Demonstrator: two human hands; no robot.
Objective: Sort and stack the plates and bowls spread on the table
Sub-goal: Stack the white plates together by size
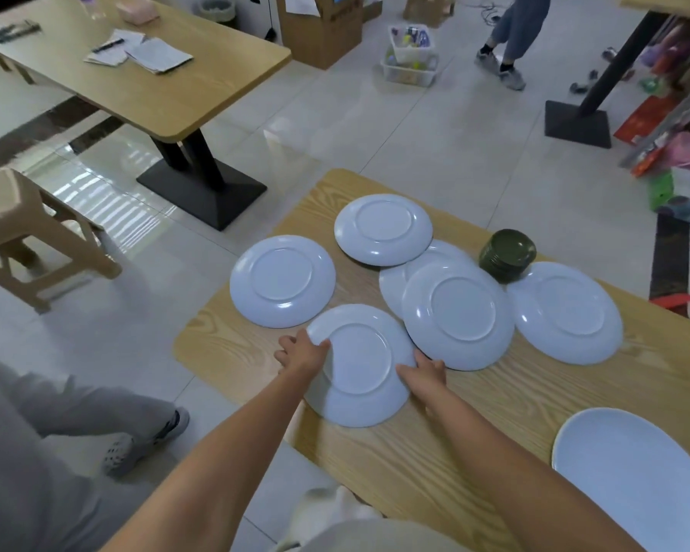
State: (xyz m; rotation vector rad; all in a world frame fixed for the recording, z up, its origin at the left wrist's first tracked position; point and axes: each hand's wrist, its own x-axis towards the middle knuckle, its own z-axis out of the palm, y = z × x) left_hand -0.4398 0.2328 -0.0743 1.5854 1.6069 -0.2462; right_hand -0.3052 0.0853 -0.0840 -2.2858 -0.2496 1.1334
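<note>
**Both rims held: left hand (301, 352) and right hand (425, 372) on the nearest plate (359, 366)**

We start with the wooden table (475, 416), which carries everything. At its near right corner lies a large plate (630, 480), right way up. Farther in, round plates lie face down: the right plate (564, 312), the middle plate (457, 314) overlapping a lower plate (395, 284), the left plate (283, 280) and the far plate (383, 229).

The nearest plate is also face down, at the table's near left edge, and sits directly between our hands. Being round, it has no long axis to line up. Its right rim lies just beside the middle plate, and we judge that overlapped pair the likeliest spot to stack it, a short move rightward on the right hand's side.

A stack of green bowls (506, 255) stands behind the middle plate.

Our left hand grasps the plate's far left rim, thumb on top. Our right hand grasps the right rim, thumb likewise on top.
</note>
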